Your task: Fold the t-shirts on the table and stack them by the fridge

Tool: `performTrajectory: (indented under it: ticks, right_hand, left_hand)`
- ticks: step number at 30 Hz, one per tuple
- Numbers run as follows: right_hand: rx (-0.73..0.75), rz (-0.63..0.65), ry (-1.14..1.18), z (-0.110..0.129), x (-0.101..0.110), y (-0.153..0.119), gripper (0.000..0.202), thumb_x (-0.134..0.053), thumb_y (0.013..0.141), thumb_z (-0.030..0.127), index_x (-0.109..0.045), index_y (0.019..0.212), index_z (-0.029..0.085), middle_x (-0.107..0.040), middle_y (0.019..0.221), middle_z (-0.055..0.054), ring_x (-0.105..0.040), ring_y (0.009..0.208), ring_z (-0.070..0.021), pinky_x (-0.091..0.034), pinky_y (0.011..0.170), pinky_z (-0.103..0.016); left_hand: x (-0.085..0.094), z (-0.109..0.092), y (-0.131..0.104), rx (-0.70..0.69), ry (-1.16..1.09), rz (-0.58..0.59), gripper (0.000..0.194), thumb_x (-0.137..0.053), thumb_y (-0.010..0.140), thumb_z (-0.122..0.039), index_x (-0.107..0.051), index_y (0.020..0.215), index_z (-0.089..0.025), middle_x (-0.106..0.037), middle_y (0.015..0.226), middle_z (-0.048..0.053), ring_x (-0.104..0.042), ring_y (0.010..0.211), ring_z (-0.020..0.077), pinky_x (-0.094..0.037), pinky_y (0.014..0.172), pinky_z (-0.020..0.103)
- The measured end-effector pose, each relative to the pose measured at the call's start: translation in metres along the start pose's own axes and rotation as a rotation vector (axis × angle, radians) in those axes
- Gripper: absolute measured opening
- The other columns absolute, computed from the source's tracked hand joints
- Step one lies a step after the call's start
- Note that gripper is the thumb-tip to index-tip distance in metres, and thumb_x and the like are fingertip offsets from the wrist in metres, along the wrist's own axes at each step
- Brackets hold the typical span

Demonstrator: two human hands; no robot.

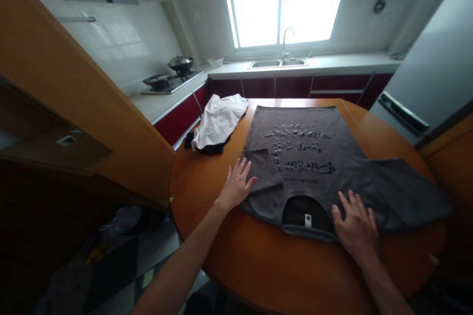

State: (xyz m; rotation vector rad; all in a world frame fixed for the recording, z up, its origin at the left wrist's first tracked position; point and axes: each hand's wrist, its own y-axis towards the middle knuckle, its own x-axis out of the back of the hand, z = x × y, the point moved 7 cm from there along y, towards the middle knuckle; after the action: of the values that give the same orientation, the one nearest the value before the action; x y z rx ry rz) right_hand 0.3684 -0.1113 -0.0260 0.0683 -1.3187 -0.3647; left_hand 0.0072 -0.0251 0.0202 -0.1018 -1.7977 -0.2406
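A dark grey T-shirt (pixel 295 130) lies spread on the round wooden table (pixel 251 261), its neckline toward me and its printed lettering facing up. The sleeve on the left is folded in over the shirt body, while the sleeve on the right stretches out flat toward the table's edge. My left hand (pixel 237 183) rests with fingers spread at the fold of the left sleeve. Beside the neckline, my right hand (pixel 356 224) lies flat on the shirt's right shoulder, fingers apart. Neither hand grips the cloth.
A white garment (pixel 221 118) lies on a black garment (pixel 212 148) at the table's left far edge. Beyond are a counter with a sink (pixel 266 64), a stove with a pan (pixel 157 81) and a wok (pixel 181 63). A fridge (pixel 424 64) stands right, a wooden panel (pixel 92 83) left.
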Motion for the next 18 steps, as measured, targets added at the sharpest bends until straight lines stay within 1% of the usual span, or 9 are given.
performTrajectory:
  ticks: [2,4,7,10,11,13,16,18]
  right_hand:
    - [-0.004,0.005,-0.003,0.001,0.001,0.0,0.061,-0.028,0.099,0.044,-0.054,0.145,0.013,-0.042,0.158,-0.015,-0.033,0.149,-0.0289,-0.026,0.119,-0.054]
    - [-0.009,0.005,-0.003,0.002,0.002,0.001,0.061,-0.029,0.098,0.043,-0.053,0.146,0.014,-0.041,0.159,-0.015,-0.033,0.149,-0.0288,-0.026,0.12,-0.054]
    - [-0.012,0.004,-0.005,0.002,0.002,0.001,0.06,-0.029,0.099,0.042,-0.053,0.146,0.014,-0.041,0.159,-0.014,-0.033,0.149,-0.0285,-0.026,0.12,-0.054]
    - [-0.006,0.006,-0.011,0.002,0.0,0.001,0.059,-0.029,0.099,0.041,-0.054,0.146,0.014,-0.042,0.159,-0.014,-0.033,0.149,-0.0282,-0.025,0.12,-0.053]
    - [-0.004,0.006,-0.011,0.002,-0.001,0.001,0.059,-0.03,0.099,0.041,-0.053,0.146,0.014,-0.041,0.159,-0.013,-0.033,0.149,-0.028,-0.025,0.12,-0.053]
    - [0.001,0.004,-0.009,0.001,-0.003,0.001,0.059,-0.03,0.099,0.041,-0.053,0.146,0.015,-0.041,0.159,-0.013,-0.033,0.149,-0.0278,-0.024,0.121,-0.053]
    - [-0.001,-0.001,-0.006,0.001,-0.004,0.001,0.059,-0.031,0.099,0.041,-0.053,0.146,0.015,-0.04,0.16,-0.013,-0.032,0.149,-0.0277,-0.024,0.121,-0.053]
    - [-0.004,-0.005,-0.007,0.001,-0.003,0.001,0.058,-0.031,0.099,0.041,-0.053,0.146,0.015,-0.04,0.16,-0.013,-0.032,0.149,-0.0275,-0.024,0.121,-0.053]
  left_hand:
    - [0.002,-0.018,0.018,-0.048,-0.018,0.006,0.063,-0.036,0.104,-0.051,-0.034,0.158,-0.018,-0.028,0.166,0.012,-0.018,0.155,0.0305,-0.021,0.123,0.058]
    - [-0.002,-0.038,0.034,-0.078,-0.026,0.008,0.063,-0.034,0.104,-0.05,-0.034,0.158,-0.016,-0.029,0.165,0.013,-0.02,0.155,0.0298,-0.023,0.123,0.055]
    - [-0.017,-0.062,0.049,-0.084,-0.012,0.027,0.067,-0.034,0.104,-0.053,-0.033,0.158,-0.014,-0.026,0.166,0.014,-0.018,0.155,0.0316,-0.022,0.123,0.055]
    - [-0.035,-0.074,0.053,-0.096,0.003,0.117,0.073,-0.036,0.102,-0.058,-0.031,0.159,-0.013,-0.021,0.167,0.016,-0.014,0.156,0.0339,-0.018,0.123,0.06]
    - [-0.037,-0.074,0.055,-0.099,-0.001,0.133,0.074,-0.035,0.102,-0.059,-0.03,0.159,-0.013,-0.02,0.167,0.017,-0.014,0.156,0.0334,-0.017,0.122,0.061]
    - [-0.032,-0.065,0.062,-0.073,-0.021,0.098,0.074,-0.031,0.103,-0.059,-0.028,0.159,-0.012,-0.022,0.167,0.016,-0.016,0.156,0.0308,-0.019,0.123,0.058]
    - [-0.019,-0.039,0.079,0.031,-0.012,-0.005,0.07,-0.027,0.104,-0.055,-0.029,0.159,-0.012,-0.025,0.166,0.016,-0.019,0.155,0.0293,-0.021,0.124,0.053]
    - [-0.02,-0.023,0.089,0.085,0.029,0.0,0.067,-0.028,0.104,-0.055,-0.033,0.158,-0.016,-0.026,0.166,0.015,-0.02,0.155,0.0319,-0.021,0.123,0.056]
